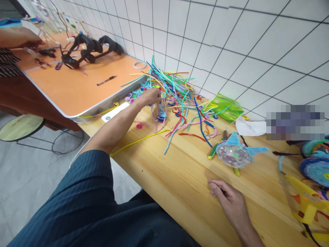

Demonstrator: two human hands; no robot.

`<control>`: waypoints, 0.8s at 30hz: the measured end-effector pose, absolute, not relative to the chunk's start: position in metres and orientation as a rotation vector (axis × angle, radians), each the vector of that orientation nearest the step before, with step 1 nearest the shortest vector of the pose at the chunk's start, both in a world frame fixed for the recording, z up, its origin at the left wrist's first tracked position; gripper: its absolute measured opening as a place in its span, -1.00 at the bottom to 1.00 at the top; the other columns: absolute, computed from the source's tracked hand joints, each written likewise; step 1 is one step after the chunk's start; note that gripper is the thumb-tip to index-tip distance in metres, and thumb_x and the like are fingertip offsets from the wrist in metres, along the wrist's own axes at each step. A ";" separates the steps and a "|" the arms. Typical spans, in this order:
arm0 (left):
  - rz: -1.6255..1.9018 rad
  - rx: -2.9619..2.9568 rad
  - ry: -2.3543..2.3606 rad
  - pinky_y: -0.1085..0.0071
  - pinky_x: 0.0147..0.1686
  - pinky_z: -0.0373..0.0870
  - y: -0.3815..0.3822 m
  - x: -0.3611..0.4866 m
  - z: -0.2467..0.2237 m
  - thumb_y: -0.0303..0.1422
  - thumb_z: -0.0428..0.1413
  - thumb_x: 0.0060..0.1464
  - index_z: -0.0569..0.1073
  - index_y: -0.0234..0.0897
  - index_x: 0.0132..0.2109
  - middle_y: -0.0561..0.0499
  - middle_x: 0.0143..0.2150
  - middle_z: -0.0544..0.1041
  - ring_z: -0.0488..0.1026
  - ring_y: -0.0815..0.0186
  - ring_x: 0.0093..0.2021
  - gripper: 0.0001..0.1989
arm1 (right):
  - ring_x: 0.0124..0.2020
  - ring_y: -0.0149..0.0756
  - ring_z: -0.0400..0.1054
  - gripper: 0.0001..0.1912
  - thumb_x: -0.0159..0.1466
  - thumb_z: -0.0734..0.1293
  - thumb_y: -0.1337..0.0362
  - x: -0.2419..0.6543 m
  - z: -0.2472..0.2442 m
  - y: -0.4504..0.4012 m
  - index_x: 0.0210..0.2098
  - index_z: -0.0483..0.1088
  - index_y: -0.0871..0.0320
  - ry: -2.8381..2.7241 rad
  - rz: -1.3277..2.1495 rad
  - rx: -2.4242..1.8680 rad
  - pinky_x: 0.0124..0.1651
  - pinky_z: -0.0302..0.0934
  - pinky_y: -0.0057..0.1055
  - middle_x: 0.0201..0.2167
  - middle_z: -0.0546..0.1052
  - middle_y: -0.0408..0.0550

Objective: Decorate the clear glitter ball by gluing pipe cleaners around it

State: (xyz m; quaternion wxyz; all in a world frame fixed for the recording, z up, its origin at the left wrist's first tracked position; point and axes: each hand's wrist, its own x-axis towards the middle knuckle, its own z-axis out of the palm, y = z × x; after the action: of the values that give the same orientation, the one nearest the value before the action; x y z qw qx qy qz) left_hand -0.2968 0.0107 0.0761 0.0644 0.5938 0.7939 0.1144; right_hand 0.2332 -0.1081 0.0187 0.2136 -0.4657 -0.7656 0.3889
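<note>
My left hand (153, 96) reaches over the heap of colourful pipe cleaners (172, 82), its fingers curled closed; what they grip, if anything, is hidden. Just below it are purple pipe-cleaner loops (153, 115) and a small blue piece (161, 116). My right hand (228, 199) rests on the wooden table (169, 181), thumb and fingers pressed together, with nothing showing in them. Beyond it lies a clear, rounded body with light-blue pipe-cleaner fins (233, 151). Green-and-yellow handled pliers (212, 151) lie partly beneath that body.
A yellow glue gun (305, 199) and coiled pipe-cleaner discs (316, 168) are at the right. A green packet (226, 108) lies by the tiled wall. A white phone (115, 112) is near my left forearm. Another person's hand (31, 37) is over the orange table (84, 85).
</note>
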 end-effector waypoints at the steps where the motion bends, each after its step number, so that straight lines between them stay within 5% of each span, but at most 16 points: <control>1: 0.380 1.775 2.434 0.34 -0.24 0.24 0.011 -0.297 0.078 -0.38 0.16 0.14 0.67 -0.27 -0.23 -0.04 -0.30 0.67 0.52 0.22 -0.23 -0.83 | -0.50 -0.20 0.62 -0.48 0.37 0.37 -0.23 0.233 0.019 -0.108 -0.28 0.70 0.06 -2.127 1.078 -1.289 -0.39 0.52 -0.44 -0.52 0.68 -0.06; 9: 0.712 1.484 2.749 0.27 -0.06 0.42 0.017 -0.304 0.088 -0.36 0.18 0.16 0.65 -0.27 -0.15 -0.17 -0.09 0.70 0.59 0.02 -0.03 -0.82 | -0.52 -0.23 0.61 -0.42 0.37 0.34 -0.30 0.232 0.022 -0.107 -0.29 0.70 0.06 -2.149 1.062 -1.290 -0.40 0.51 -0.48 -0.54 0.67 -0.07; 17: 1.181 1.474 2.614 0.34 -0.08 0.43 0.021 -0.311 0.115 -0.39 0.16 0.16 0.55 -0.23 -0.28 -0.05 -0.26 0.66 0.52 0.15 -0.12 -0.93 | -0.52 -0.25 0.61 -0.47 0.36 0.37 -0.25 0.231 0.021 -0.108 -0.29 0.70 0.06 -2.135 1.073 -1.296 -0.40 0.50 -0.51 -0.53 0.67 -0.08; 24: 1.241 1.445 2.400 0.32 -0.20 0.43 0.014 -0.290 0.144 -0.38 0.16 0.14 0.47 -0.19 -0.37 0.00 -0.46 0.55 0.50 0.19 -0.25 -0.89 | -0.48 -0.23 0.63 -0.47 0.37 0.36 -0.24 0.235 0.016 -0.106 -0.25 0.70 0.06 -2.161 1.087 -1.313 -0.36 0.52 -0.48 -0.51 0.69 -0.06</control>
State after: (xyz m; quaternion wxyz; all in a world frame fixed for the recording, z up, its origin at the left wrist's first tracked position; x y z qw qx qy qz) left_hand -0.2896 0.0141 0.1442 0.0389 0.4711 0.7827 0.4049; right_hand 0.2349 -0.1064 0.0158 0.1933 -0.4680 -0.7704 0.3874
